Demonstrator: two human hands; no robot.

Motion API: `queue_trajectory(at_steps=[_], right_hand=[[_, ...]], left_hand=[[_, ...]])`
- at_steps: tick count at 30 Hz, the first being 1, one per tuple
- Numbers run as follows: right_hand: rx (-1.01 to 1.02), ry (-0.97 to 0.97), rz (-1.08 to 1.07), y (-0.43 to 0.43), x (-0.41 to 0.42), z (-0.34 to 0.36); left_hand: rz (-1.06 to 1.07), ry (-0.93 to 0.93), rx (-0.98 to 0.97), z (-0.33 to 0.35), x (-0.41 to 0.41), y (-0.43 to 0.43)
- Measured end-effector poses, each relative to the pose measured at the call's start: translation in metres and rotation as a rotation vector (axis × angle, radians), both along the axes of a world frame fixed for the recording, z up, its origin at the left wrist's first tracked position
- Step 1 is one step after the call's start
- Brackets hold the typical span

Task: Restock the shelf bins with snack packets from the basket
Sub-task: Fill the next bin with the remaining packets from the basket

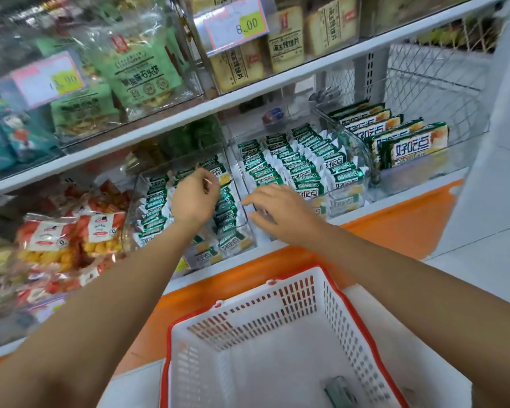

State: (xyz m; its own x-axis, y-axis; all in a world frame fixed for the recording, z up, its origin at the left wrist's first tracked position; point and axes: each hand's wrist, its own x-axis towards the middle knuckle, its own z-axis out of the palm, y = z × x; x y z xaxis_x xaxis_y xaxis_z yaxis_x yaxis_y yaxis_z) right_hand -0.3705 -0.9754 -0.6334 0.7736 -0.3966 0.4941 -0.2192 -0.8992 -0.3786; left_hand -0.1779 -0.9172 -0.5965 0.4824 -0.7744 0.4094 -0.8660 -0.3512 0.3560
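Packets: green-and-white snack packets (pixel 304 169) stand in tight rows in two clear bins on the lower shelf (pixel 380 206).
Lone packet: one dark-green packet (pixel 339 391) lies on the floor of the basket.
Basket: white with a red rim (pixel 345 301), below the shelf, between the two forearms.
Left hand: the left hand (pixel 195 197) hangs over the left bin (pixel 248 228), wrist bent and knuckles up. Its fingers curl down among the packets, and it cannot be told whether they grip one.
Left arm: bare, reaching up from the lower left corner.
Right hand: the right hand (pixel 274 207) is palm down with fingers straight and spread. It holds nothing, and its fingertips are at the front of the gap between the left bin and the middle bin (pixel 365 160).
Right arm: bare, stretched in from the lower right, passing beside the basket.
Right bin: larger green-and-yellow packs (pixel 409 145) stand upright in a row, just beside the middle bin.
Lower left: orange-and-red snack bags (pixel 71 240) are piled beside the left bin.
Upper shelf: green bags (pixel 139 66) and tan packs (pixel 286 36) sit behind price tags (pixel 236 23).
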Motion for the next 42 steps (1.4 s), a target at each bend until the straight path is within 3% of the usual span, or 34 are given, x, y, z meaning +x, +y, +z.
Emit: queue_trajectory(at_steps=[4,8,17,24,32,42], right_hand=[[-0.038,-0.048,-0.013,0.022,-0.045,-0.035],[0.013,0.087,-0.094,0.031,-0.085,-0.094],[0.275,0.497,-0.195,0.032,-0.122,-0.174],[0.328,0.470,-0.193,0.028,-0.117,-0.208],[0.304,0.372,-0.182,0.016,-0.110,-0.237],[0.287,0.339,-0.196,0.016,-0.113,-0.244]], left_hand=[[-0.138,-0.001,-0.104,-0.025,-0.046,0.032],[-0.278,0.044,-0.080,-0.073,-0.097,0.059],[-0.257,0.330,0.659,-0.233,-0.139,0.086],[-0.284,0.422,1.052,-0.337,-0.158,0.104],[-0.324,0.543,1.234,-0.397,-0.175,0.099],[-0.279,0.578,1.172,-0.406,-0.186,0.097]])
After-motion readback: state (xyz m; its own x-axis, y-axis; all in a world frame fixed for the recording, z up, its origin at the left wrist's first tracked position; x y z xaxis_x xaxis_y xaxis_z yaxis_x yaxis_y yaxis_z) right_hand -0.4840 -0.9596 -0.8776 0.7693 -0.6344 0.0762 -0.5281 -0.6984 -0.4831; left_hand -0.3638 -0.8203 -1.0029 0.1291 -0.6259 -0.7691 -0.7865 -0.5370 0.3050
